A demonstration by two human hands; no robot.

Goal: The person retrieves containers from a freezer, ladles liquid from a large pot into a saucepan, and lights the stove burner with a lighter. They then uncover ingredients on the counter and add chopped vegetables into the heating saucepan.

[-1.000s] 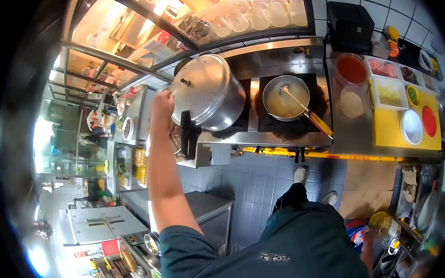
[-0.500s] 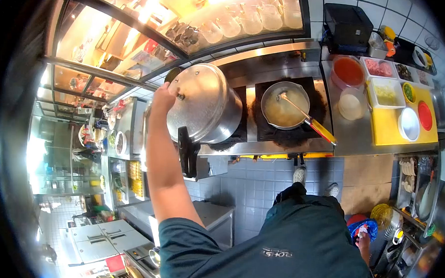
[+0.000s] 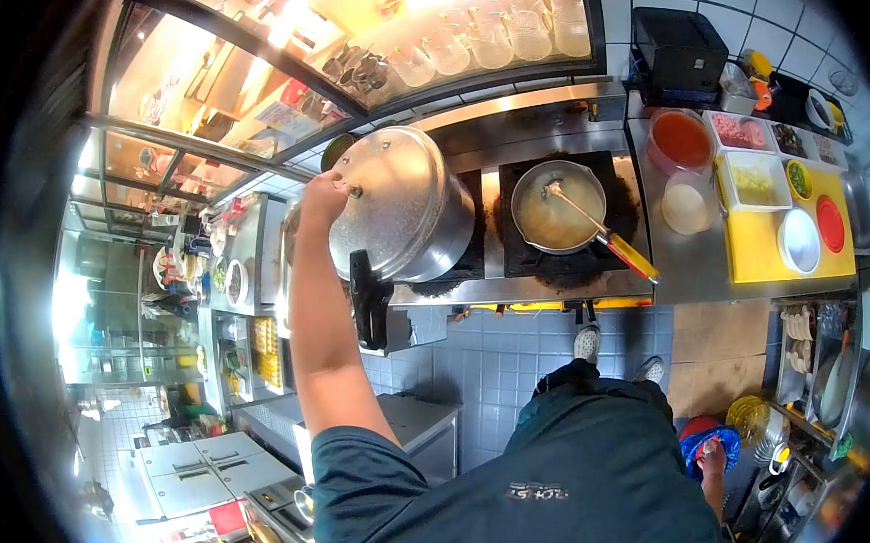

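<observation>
A large silver pressure cooker (image 3: 413, 219) stands at the left of the stove, with its lid on and a black handle (image 3: 363, 299) pointing toward me. My left hand (image 3: 325, 197) is over the lid's left part, its fingers closed at the small black knob (image 3: 356, 191). Low at the right, my right hand (image 3: 713, 456) is closed beside a blue plastic bag (image 3: 695, 445) in a red container; what it holds is too small to make out. A pan of cloudy, pale liquid (image 3: 557, 213) sits on the right burner, with a yellow-and-red-handled utensil (image 3: 628, 255) resting in it.
Right of the stove, a counter bears a tub of red sauce (image 3: 680, 139), a white bowl (image 3: 800, 241) and food containers on a yellow board (image 3: 755, 253). Glass jugs (image 3: 488, 38) line a shelf behind. A metal-topped unit (image 3: 417, 418) stands at lower left, shelving (image 3: 816, 381) at lower right.
My left hand has moved from the lid's left edge to the black knob. The view has shifted slightly, and my right hand has come more into view by the blue bag.
</observation>
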